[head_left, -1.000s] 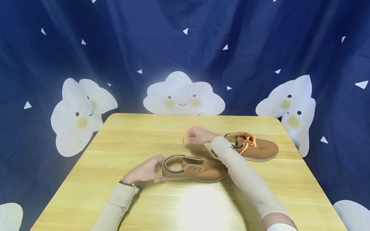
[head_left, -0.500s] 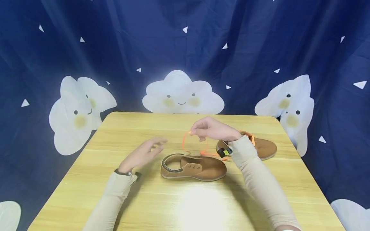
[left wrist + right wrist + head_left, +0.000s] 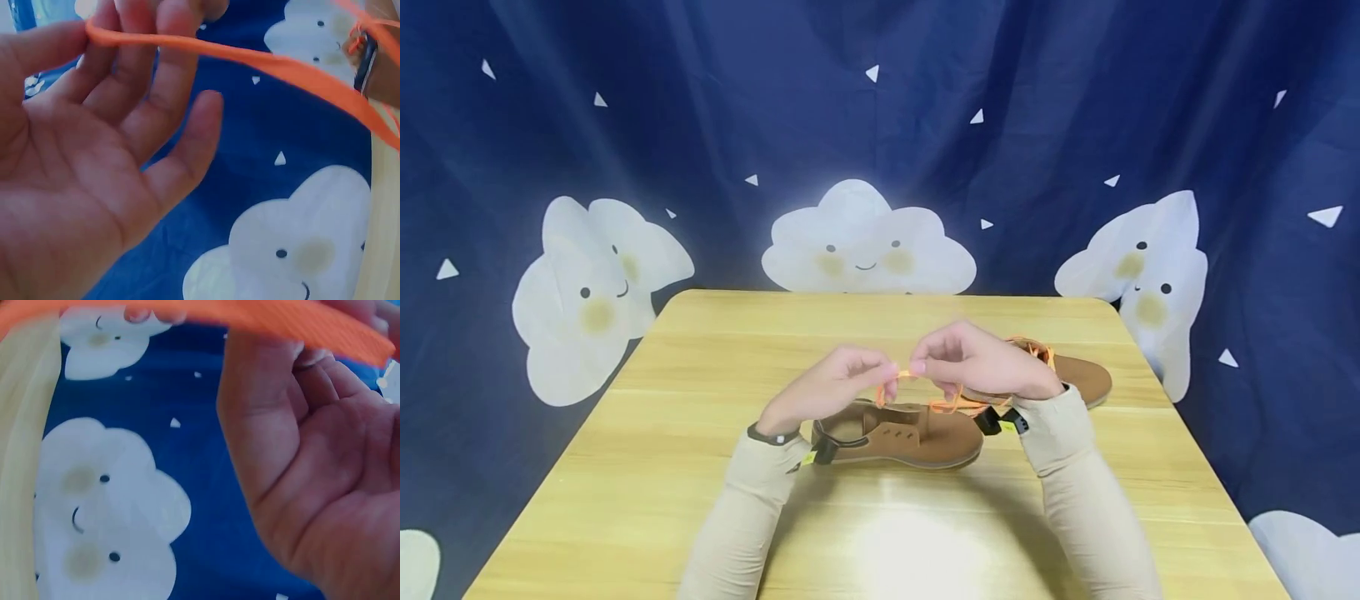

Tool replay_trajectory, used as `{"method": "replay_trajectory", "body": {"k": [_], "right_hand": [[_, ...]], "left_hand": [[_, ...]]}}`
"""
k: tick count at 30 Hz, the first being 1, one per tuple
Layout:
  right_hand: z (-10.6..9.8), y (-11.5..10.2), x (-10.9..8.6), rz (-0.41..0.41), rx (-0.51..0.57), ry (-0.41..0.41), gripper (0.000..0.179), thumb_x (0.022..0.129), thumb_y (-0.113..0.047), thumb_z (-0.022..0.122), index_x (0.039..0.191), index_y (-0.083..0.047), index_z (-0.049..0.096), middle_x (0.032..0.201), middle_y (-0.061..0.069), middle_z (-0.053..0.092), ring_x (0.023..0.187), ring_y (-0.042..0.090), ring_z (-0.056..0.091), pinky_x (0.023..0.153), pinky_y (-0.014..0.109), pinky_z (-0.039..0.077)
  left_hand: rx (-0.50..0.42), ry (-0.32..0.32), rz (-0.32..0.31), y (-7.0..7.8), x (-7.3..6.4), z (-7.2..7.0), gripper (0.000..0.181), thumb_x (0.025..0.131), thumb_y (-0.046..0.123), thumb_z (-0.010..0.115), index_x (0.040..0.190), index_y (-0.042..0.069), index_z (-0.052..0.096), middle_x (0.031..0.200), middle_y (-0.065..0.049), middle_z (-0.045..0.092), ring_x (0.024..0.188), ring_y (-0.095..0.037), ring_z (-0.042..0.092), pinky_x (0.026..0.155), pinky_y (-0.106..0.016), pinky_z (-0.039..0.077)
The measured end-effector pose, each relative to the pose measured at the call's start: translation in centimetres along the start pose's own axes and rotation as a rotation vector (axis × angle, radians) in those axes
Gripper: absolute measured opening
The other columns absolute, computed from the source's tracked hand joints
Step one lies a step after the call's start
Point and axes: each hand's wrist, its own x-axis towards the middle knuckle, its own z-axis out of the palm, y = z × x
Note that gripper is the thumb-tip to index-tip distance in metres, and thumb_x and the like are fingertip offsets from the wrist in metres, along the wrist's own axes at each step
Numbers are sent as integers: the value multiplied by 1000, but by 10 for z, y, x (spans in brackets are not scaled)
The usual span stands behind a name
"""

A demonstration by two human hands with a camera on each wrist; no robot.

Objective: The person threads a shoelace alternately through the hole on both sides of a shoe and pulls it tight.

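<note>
Both hands are raised over a brown shoe [image 3: 951, 437] that lies on its sole, toe to the right, with bare eyelets. My left hand [image 3: 827, 383] pinches an orange shoelace [image 3: 281, 65] between thumb and fingertips. Close beside it, my right hand [image 3: 981, 362] pinches the same lace, a short stretch of which spans the two hands. More of the lace droops in loops behind the shoe. In the left wrist view the other fingers of the left hand are spread, loosely bent. Part of the right fingertips is hidden behind the lace in the right wrist view.
A second brown shoe [image 3: 1082, 382], laced in orange, stands behind and to the right, partly covered by the right hand. Both shoes are on a light wooden table [image 3: 625, 483]. A dark blue curtain [image 3: 880, 108] with white clouds hangs beyond the table's far edge.
My left hand has let go of the shoe's heel and moved up and right to pinch the lace. The right hand has lifted the lace and shifted right.
</note>
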Motion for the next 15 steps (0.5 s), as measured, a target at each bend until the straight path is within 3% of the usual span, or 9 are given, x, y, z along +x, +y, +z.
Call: {"method": "replay_trajectory", "body": {"k": [3,5,10,15], "right_hand": [[-2,14,-10,-10,-42,-15,20,105,-19,60,93,-8,71,64,1,51,51,11,53,53,29,54],[-4,24,-16,-20,-52,-43,21,105,-17,59,90,-6,70,64,3,53,56,13,57,57,30,56],[-10,47,-32,-41,-31,-119,26,106,-14,58,86,1,65,62,14,57,51,25,57,52,32,55],[-21,56,-49,-62,-28,-170,25,106,-13,58,83,-4,62,63,17,60,48,34,59,46,38,56]], "left_hand": [[40,-63,-14,-6,-2,-2,30,109,21,51,87,9,68,77,-2,65,76,-22,63,81,-31,54],[70,-114,-27,-10,-4,-4,29,109,21,52,88,10,68,73,0,62,71,-22,60,73,-28,53],[135,-190,-97,-15,-11,-14,27,108,26,53,91,14,69,73,3,60,66,-20,59,63,-27,51],[186,-190,-131,-16,-17,-26,25,108,31,55,92,18,70,74,0,61,68,-31,60,63,-27,51]]}}
